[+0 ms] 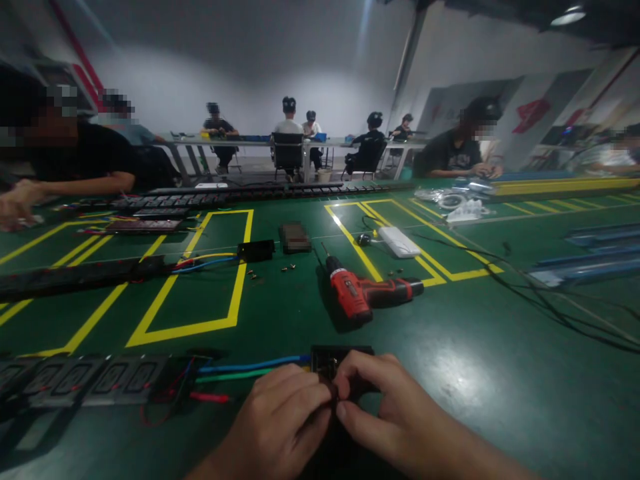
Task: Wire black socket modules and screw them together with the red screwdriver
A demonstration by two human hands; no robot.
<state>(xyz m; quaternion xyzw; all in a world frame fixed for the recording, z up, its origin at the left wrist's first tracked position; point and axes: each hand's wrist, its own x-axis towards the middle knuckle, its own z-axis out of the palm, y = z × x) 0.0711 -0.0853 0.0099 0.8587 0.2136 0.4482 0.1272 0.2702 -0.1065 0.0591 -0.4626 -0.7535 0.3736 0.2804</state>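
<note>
Both my hands meet at the bottom middle, just in front of a small black housing whose top is open and shows metal parts. My left hand has its fingers curled together at the housing's near side. Thumb and index finger of my right hand are pinched close to the left fingertips. What the fingertips hold is hidden. Blue and green wires run from the housing to a black socket strip lying at the left. A red-tipped wire sticks out from the strip's end.
A red cordless drill lies ahead, near loose screws. Farther off are a brown box, a black housing wired to another strip, a white power bank and black cables. Co-workers sit around the table.
</note>
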